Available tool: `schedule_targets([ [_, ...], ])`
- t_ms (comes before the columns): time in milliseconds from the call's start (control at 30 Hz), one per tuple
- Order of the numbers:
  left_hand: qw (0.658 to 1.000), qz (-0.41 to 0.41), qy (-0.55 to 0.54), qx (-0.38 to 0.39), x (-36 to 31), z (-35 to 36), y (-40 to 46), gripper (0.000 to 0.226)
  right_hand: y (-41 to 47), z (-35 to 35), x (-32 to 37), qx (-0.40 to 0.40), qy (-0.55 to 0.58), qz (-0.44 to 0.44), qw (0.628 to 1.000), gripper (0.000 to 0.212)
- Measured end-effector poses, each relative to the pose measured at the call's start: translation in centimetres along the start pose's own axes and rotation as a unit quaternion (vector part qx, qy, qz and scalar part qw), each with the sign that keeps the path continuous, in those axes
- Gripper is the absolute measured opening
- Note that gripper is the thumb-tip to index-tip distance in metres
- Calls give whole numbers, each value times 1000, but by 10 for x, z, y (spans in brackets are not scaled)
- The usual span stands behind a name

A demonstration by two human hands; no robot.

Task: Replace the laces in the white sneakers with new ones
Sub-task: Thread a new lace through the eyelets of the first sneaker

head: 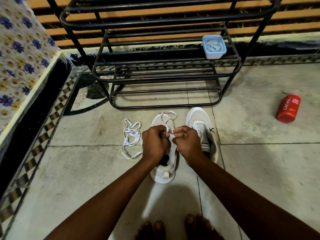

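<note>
Both hands, left hand (154, 142) and right hand (186, 142), pinch a white lace (168, 118) over the left sneaker (164, 175) on the floor, apparently threading; next, feeding its tip through 1 eyelet

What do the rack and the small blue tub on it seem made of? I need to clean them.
Rack: looks like black-painted metal tubing, with thin round bars and glossy highlights.
Blue tub: probably translucent plastic, since pale contents show through its lid.
</note>
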State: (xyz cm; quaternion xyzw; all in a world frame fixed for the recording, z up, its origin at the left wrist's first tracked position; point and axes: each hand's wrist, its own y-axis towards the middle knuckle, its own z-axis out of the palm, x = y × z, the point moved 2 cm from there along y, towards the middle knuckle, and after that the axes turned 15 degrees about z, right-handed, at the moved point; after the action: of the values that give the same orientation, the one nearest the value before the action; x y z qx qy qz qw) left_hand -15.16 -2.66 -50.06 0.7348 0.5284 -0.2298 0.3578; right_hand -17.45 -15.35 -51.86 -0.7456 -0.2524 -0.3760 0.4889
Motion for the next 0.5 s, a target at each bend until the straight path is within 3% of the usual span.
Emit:
schedule_targets([
  [167,998,-36,-44,20,5,-1,2,16,-1,-1,1,-4,-6,-15,1000,27],
  [500,996,15,1,84,3,-5,8,14,-2,-1,2,15,10,4,1000,30],
])
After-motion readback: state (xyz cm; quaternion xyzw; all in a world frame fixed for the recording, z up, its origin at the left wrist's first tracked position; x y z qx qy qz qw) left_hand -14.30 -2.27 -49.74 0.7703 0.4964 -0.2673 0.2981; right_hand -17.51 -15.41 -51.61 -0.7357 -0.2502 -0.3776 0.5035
